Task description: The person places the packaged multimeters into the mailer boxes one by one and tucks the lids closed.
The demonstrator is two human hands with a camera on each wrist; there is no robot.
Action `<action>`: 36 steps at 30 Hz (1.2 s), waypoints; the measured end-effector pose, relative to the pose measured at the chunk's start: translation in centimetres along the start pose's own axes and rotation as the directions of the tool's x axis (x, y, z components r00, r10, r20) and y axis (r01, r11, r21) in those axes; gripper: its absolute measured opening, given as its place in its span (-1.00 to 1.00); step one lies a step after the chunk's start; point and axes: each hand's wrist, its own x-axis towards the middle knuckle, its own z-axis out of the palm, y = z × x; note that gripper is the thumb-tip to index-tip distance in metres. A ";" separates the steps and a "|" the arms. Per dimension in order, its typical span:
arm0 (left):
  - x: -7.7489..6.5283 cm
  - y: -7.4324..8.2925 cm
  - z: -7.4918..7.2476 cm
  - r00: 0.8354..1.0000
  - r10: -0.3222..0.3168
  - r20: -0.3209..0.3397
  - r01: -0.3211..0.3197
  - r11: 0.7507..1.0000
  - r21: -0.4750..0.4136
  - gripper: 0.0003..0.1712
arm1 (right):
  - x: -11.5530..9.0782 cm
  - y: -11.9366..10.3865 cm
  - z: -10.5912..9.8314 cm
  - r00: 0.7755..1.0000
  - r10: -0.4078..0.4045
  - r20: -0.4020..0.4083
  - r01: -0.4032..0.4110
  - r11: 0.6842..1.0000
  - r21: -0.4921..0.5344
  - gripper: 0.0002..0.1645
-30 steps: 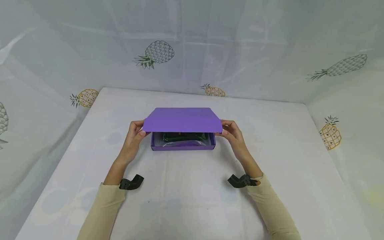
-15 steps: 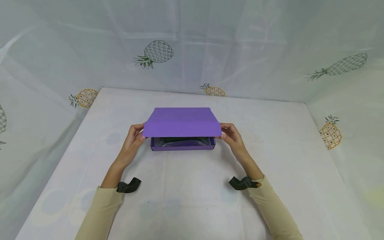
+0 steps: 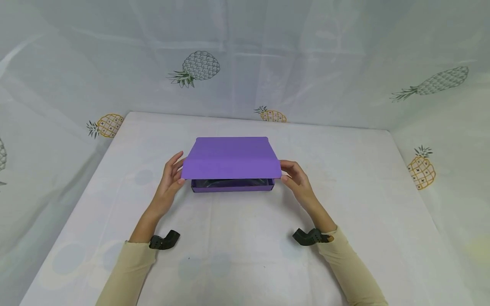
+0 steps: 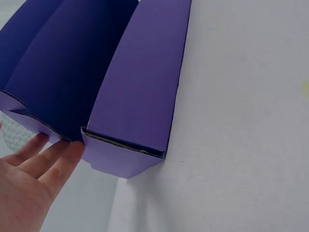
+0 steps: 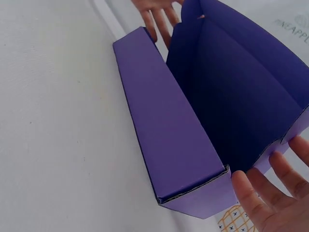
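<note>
At the left, a yellow pineapple print (image 3: pixel 110 126) shows on the cloth backdrop (image 3: pixel 325 59). Next comes the left hand (image 3: pixel 165 191), a black wrist mount (image 3: pixel 165 240) behind it, its fingers extended and loosely spread, fingertips against the lid's side. The purple box (image 3: pixel 232 188) sits mid-desk (image 3: pixel 237 263), its lid (image 3: pixel 231 158) tilted above the front wall with a narrow dark gap between. Further right, the right hand (image 3: pixel 301 187) has fairly straight, parted fingers touching the lid's other side.
</note>
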 end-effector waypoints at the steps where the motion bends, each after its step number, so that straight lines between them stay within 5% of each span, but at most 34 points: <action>1: -0.1 0.0 0.0 1.000 -0.007 0.000 0.007 1.000 0.006 -0.30 | 0.0 0.0 0.0 1.000 -0.002 0.002 0.002 1.000 0.002 -0.63; 28: -1.5 -1.2 0.2 0.995 0.088 0.039 -0.087 0.996 -0.032 -0.36 | -1.1 1.3 -0.1 0.998 -0.064 0.018 0.065 0.998 -0.016 -0.57; 36: -2.0 -1.5 0.5 0.997 0.074 0.015 -0.074 0.997 -0.038 -0.35 | -1.4 2.0 -0.3 0.993 -0.113 0.038 0.113 0.994 0.009 -0.63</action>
